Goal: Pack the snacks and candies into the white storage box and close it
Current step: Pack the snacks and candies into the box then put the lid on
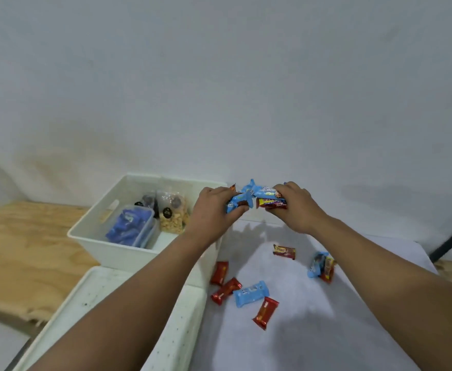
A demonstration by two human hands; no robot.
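Above the desk [313, 330], just right of the white storage box [91, 231], both sets of fingers grasp a bundle of candy packets [257, 198]: blue, red, purple wrappers; left hand [214, 210], right hand [298, 207]; box open, holding a blue tub and nut bags; loose red bars [265, 311] lie nearer me with room between.

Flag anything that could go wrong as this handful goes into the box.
1. Both hands, left and right, pinch a loose bundle of blue and red snack wrappers above the white plastic storage box's right edge; a packet could slip outside.
2. The clear tub of blue candies and clear nut bag already crowd the box's far side.
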